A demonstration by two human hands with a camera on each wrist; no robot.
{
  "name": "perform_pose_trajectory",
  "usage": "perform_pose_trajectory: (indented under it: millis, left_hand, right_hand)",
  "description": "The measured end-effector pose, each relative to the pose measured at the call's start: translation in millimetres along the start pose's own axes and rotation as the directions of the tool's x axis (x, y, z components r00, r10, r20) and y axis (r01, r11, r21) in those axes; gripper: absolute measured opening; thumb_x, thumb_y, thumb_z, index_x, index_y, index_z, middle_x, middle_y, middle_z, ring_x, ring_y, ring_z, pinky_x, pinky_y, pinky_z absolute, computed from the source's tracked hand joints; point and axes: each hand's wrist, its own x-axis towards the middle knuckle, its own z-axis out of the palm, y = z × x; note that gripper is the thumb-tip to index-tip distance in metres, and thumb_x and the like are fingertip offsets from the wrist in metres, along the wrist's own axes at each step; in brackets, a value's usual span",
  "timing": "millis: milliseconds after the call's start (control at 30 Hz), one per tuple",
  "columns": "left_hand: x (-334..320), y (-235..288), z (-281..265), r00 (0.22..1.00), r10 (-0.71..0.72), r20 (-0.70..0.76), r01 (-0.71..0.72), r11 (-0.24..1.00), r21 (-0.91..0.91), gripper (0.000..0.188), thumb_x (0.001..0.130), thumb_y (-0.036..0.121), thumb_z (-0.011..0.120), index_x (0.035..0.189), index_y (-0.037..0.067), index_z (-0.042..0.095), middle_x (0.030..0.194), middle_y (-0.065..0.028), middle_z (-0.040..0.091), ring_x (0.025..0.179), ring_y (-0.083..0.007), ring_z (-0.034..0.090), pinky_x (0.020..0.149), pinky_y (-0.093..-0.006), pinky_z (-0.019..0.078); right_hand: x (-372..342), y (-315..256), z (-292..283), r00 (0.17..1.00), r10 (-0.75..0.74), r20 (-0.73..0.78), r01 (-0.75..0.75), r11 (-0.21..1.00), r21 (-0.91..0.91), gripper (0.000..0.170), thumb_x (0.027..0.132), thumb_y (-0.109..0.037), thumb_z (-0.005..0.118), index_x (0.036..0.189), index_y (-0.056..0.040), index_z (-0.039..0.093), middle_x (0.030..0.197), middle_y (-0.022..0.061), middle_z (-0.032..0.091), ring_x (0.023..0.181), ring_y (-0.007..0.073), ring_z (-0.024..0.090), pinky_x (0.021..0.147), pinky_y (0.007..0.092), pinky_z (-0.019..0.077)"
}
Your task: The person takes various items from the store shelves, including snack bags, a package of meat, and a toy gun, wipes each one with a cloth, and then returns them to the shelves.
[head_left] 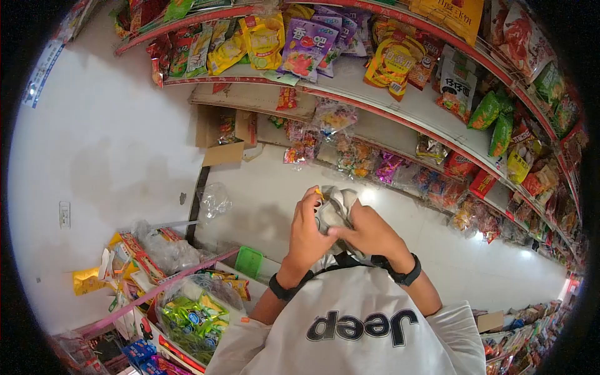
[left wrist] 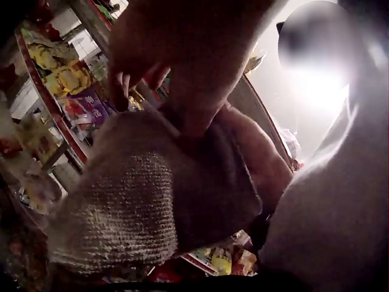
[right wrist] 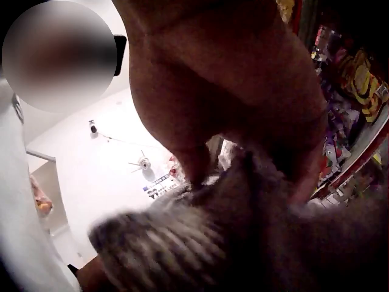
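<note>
Both hands hold a crumpled grey-white cloth (head_left: 337, 207) with a coarse, towel-like weave in front of the chest. My left hand (head_left: 306, 234) grips its left side, fingers pointing up and a small yellow bit showing by the fingertips. On the opposite side, my right hand (head_left: 377, 232) pinches the cloth with its thumb laid across toward the left hand. Ribbed fabric of the cloth (left wrist: 134, 201) hangs below the hand in the left wrist view. Dark and blurred, the cloth (right wrist: 182, 243) also spreads under the right hand (right wrist: 225, 85) in the right wrist view.
Shelves of packaged snacks (head_left: 312, 44) curve across the back and right. An open cardboard box (head_left: 222, 153) sits at the lower shelf's left end. Green snack packets (head_left: 197, 319) in a clear bag and a green basket (head_left: 249, 262) lie at left. A white wall (head_left: 94, 156) stands beyond.
</note>
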Motion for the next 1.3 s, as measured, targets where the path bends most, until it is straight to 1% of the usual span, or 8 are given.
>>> perform_pose_trajectory:
  millis: [133,267,500,600,667,767,867,1300]
  left_hand:
    - [12.2,1.3,1.9,0.996,0.093,-0.002,-0.092,0.992,0.088,0.073,0.055,0.012,0.08,0.114,0.001,0.039,0.127,-0.0199,0.044,0.104,-0.0386,0.047,0.089,-0.0421,0.0416]
    - [13.3,1.9,1.8,0.999,0.034,-0.029,-0.031,0.995,0.093,0.074,0.053,0.014,0.082,0.112,0.001,0.04,0.125,-0.0182,0.047,0.104,-0.0348,0.049,0.088,-0.0394,0.0415]
    - [16.5,7.3,6.5,0.999,0.038,0.008,-0.038,0.997,0.064,0.076,0.056,0.017,0.083,0.115,0.001,0.039,0.118,-0.018,0.049,0.1,-0.0334,0.05,0.086,-0.041,0.0422]
    - [24.0,3.8,9.4,0.969,0.245,0.045,-0.249,0.958,0.142,0.083,0.052,0.02,0.085,0.119,0.003,0.037,0.107,-0.0166,0.05,0.098,-0.034,0.052,0.082,-0.0413,0.0452]
    - [28.1,5.7,10.7,0.992,0.124,-0.003,-0.124,0.992,-0.024,0.085,0.054,0.02,0.085,0.121,0.003,0.035,0.114,-0.0183,0.049,0.099,-0.0309,0.056,0.082,-0.0389,0.0466]
    - [35.2,19.3,6.0,0.981,0.195,-0.019,-0.196,0.978,-0.068,0.088,0.053,0.02,0.085,0.122,0.005,0.032,0.116,-0.02,0.05,0.103,-0.0317,0.055,0.085,-0.0397,0.0461]
    - [45.8,39.1,4.8,0.881,0.472,0.014,-0.471,0.881,-0.05,0.083,0.053,0.017,0.084,0.119,0.006,0.035,0.118,-0.0219,0.051,0.106,-0.0368,0.052,0.088,-0.0415,0.0437]
    - [57.2,59.9,19.2,0.828,0.553,0.088,-0.558,0.828,0.048,0.065,0.059,0.017,0.074,0.116,0.004,0.044,0.124,-0.0139,0.049,0.11,-0.0345,0.046,0.092,-0.0436,0.0386]
  right_hand:
    - [-3.5,2.0,6.2,1.0,-0.003,0.025,0.009,0.978,-0.21,0.062,0.077,-0.031,0.068,0.117,0.0041,0.038,0.079,0.0271,0.06,0.077,0.0452,0.058,0.065,0.047,0.0469]
    - [0.5,10.1,-4.8,0.985,-0.035,-0.17,0.014,0.992,-0.123,0.031,0.073,-0.011,0.064,0.095,0.0039,0.048,0.069,0.0283,0.056,0.069,0.0456,0.056,0.061,0.0474,0.0455]
    - [-2.4,-20.8,-20.1,0.849,0.036,-0.527,-0.011,0.999,0.05,0.023,0.07,-0.007,0.065,0.087,0.0036,0.053,0.082,0.0256,0.057,0.075,0.0437,0.055,0.064,0.0425,0.046]
    - [-2.7,-24.4,-19.2,0.87,-0.332,-0.364,0.294,0.943,-0.159,0.024,0.073,-0.012,0.067,0.089,0.0025,0.055,0.101,0.0197,0.054,0.08,0.0356,0.054,0.071,0.037,0.0457]
    - [-2.2,-27.5,-25.1,0.821,-0.47,-0.325,0.448,0.882,-0.144,0.02,0.077,-0.014,0.065,0.087,0.0015,0.056,0.103,0.0155,0.053,0.079,0.0313,0.053,0.074,0.0338,0.0448]
    - [-4.7,-9.3,-34.2,0.905,-0.206,-0.373,0.315,0.913,0.259,0.017,0.078,-0.012,0.063,0.087,0.0015,0.057,0.1,0.0158,0.054,0.078,0.0306,0.053,0.073,0.0322,0.0441]
    - [-5.0,-5.7,-27.8,0.861,-0.039,-0.507,0.161,0.967,0.198,0.011,0.079,-0.004,0.056,0.087,0.0032,0.056,0.095,0.0196,0.056,0.084,0.0351,0.056,0.073,0.0345,0.0441]
    - [-26.0,-1.5,-29.7,0.844,0.039,-0.535,0.11,0.964,0.243,0.015,0.082,-0.001,0.045,0.089,0.0054,0.057,0.07,0.0181,0.062,0.062,0.0204,0.061,0.057,0.0311,0.0456]
